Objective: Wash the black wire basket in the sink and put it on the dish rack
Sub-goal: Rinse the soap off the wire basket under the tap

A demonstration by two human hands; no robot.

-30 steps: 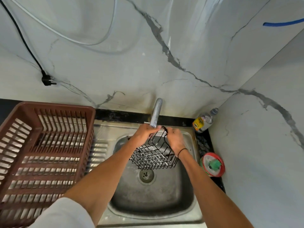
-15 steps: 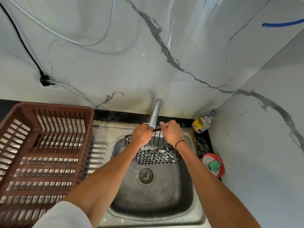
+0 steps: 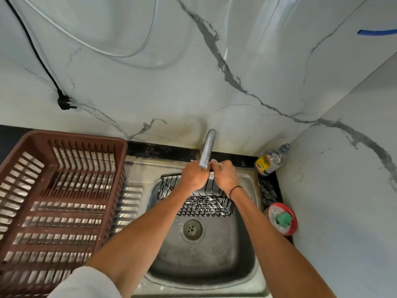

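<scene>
one black wire basket (image 3: 199,201), one dish rack (image 3: 58,201), one sink (image 3: 242,250), two hands. left hand (image 3: 193,179) and right hand (image 3: 225,179) curled on far rim under tap (image 3: 207,149). held above sink, long axis left-right, opening up.

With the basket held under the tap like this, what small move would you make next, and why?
Probably tilt the black wire basket so another side meets the tap: both the left hand and right hand grip its far rim over the sink.

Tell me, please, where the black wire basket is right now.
The black wire basket is over the sink, under the tap, right of the dish rack.
</scene>
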